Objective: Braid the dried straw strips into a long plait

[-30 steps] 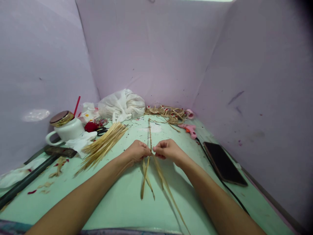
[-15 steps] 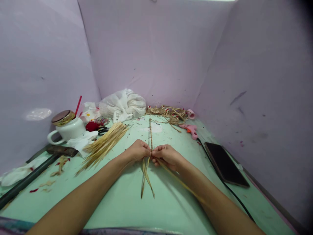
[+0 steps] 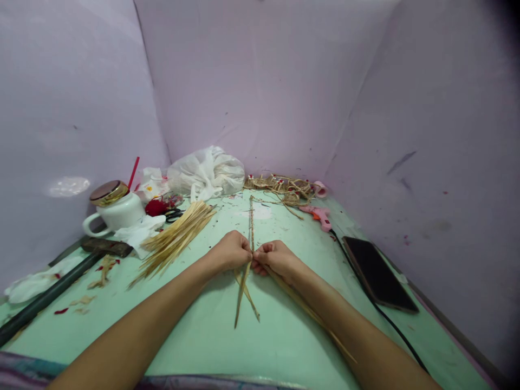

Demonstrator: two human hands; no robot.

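My left hand (image 3: 230, 251) and my right hand (image 3: 276, 258) meet knuckle to knuckle over the green table (image 3: 211, 336). Both pinch the same bundle of dry straw strips (image 3: 244, 290), at the point where a thin braided length (image 3: 251, 222) runs away from me. Below my fingers the loose strip ends fan out toward me. One long strip (image 3: 309, 311) trails under my right forearm.
A pile of loose straw (image 3: 174, 238) lies at the left. Behind it stand a white mug with a gold lid (image 3: 114, 208), scissors (image 3: 174, 215) and a plastic bag (image 3: 205, 173). A pink glue gun (image 3: 319, 214), tangled twine (image 3: 280, 187) and a phone (image 3: 379, 273) sit at the right.
My right hand has closed in against my left. The long strip swung from the middle to beneath my right forearm.
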